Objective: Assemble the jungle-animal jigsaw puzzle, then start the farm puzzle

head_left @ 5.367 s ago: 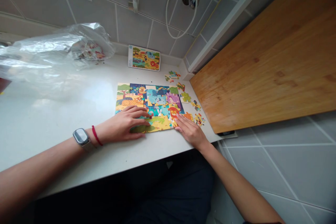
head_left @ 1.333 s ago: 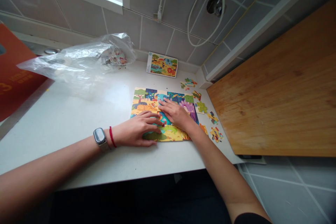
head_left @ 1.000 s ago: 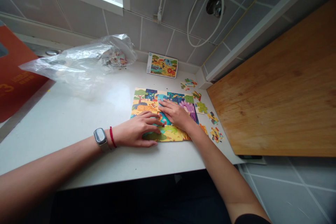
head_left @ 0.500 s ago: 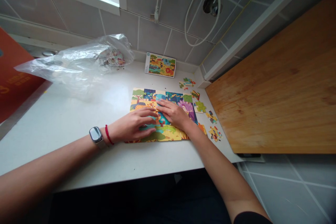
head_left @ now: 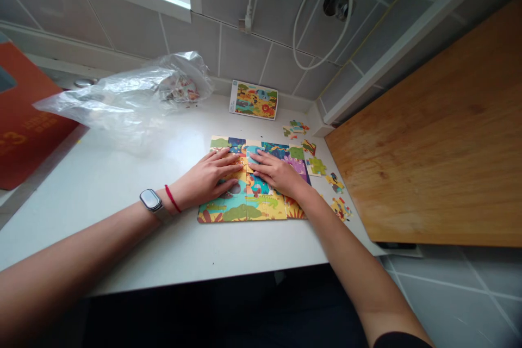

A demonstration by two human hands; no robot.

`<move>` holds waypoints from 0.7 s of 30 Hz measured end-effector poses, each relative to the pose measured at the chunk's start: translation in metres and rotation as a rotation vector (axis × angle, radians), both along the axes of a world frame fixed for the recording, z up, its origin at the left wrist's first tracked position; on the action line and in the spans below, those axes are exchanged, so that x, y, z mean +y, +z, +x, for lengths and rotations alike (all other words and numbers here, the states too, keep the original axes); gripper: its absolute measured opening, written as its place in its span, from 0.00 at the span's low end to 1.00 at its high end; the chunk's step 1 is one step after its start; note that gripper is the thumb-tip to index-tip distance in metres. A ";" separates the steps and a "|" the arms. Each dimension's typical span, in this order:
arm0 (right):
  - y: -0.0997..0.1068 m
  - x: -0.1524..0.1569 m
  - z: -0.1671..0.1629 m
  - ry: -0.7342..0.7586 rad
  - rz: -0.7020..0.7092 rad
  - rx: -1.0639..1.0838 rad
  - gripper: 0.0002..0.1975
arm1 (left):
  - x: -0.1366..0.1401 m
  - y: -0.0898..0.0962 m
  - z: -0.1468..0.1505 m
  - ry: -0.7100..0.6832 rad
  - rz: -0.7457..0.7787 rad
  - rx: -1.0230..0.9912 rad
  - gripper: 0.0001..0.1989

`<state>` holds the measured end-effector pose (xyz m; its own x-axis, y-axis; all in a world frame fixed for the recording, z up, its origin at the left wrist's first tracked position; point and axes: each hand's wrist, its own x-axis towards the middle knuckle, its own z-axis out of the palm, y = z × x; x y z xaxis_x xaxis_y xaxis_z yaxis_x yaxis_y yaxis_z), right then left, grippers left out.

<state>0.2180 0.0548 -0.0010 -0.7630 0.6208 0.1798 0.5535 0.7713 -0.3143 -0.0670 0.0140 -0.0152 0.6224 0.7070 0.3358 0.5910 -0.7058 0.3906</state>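
A colourful animal jigsaw puzzle [head_left: 244, 211] lies joined together on the white countertop. My left hand [head_left: 212, 174] rests over its left part, fingers stretched out and lying flat. On the middle and right part lies my right hand [head_left: 279, 174], its fingers also extended, close to a piece with a light blue animal [head_left: 252, 150]. The fingertips of both hands nearly meet and cover some pieces. Neither hand grips anything. To the right of the puzzle are several loose puzzle pieces [head_left: 316, 166], some overlapping.
A picture card [head_left: 256, 100] leans near the tiled wall. A clear plastic bag [head_left: 134, 89] with pieces inside lies at the back left, beside an orange box [head_left: 28, 119]. A wooden board [head_left: 440, 136] stands along the right side. A white cable [head_left: 297, 38] hangs above.
My left hand has moved up the puzzle and flattened its fingers onto it. My right hand stays in nearly the same place on the puzzle. The whole view has shifted slightly.
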 end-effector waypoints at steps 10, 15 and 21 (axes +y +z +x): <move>0.000 -0.004 -0.003 -0.020 0.051 0.006 0.16 | -0.002 0.002 0.000 0.000 0.010 0.040 0.21; -0.006 -0.007 -0.006 -0.060 0.051 0.038 0.16 | -0.003 0.001 0.001 0.016 0.015 0.050 0.22; -0.006 -0.006 -0.003 -0.059 0.049 0.092 0.15 | -0.003 0.004 0.001 0.008 0.017 0.031 0.20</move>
<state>0.2152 0.0486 -0.0066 -0.7040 0.6532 0.2788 0.5692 0.7537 -0.3286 -0.0660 0.0113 -0.0107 0.6269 0.7065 0.3285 0.6087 -0.7073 0.3595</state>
